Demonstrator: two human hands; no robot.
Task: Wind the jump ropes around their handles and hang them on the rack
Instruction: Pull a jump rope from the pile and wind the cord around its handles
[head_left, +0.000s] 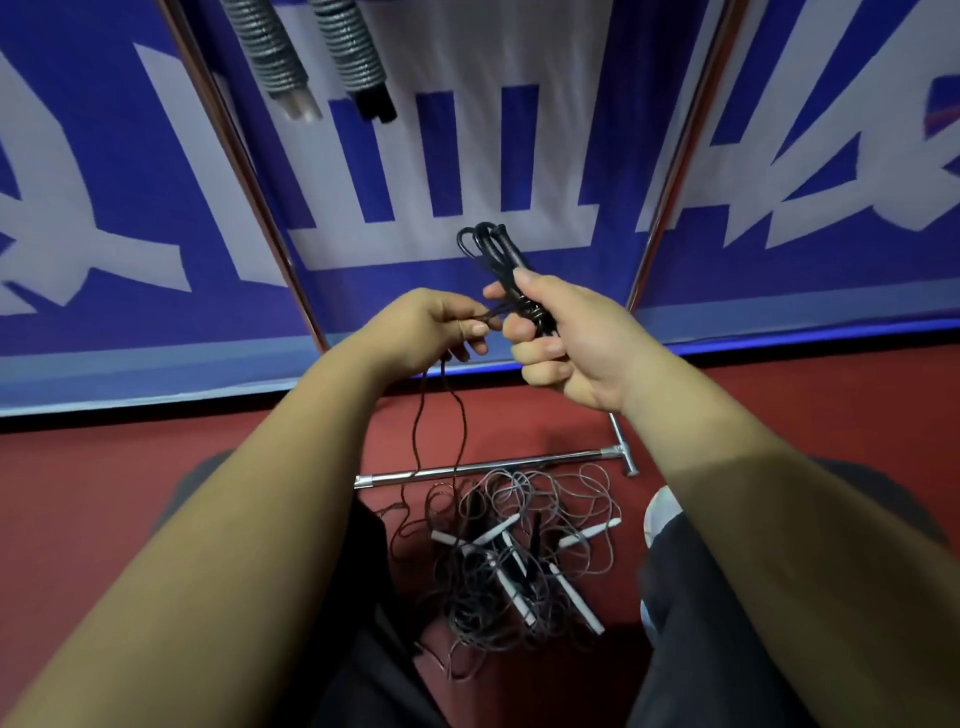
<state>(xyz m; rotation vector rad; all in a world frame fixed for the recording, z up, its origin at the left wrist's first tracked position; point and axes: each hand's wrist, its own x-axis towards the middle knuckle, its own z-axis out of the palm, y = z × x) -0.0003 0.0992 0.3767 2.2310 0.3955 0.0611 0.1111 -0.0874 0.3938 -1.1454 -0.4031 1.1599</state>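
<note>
While right hand (566, 338) grips handles (501, 260), left hand (441, 325) pinches rope (418, 426).

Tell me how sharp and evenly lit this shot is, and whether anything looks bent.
Head view: the left hand, the right hand and the black jump rope they hold are fairly sharp; the hung ropes at the top are smeared; wide-angle bowing curves the rack poles and the banner edge; a shadow crosses the right forearm; the chrome bar shows glare.
</note>
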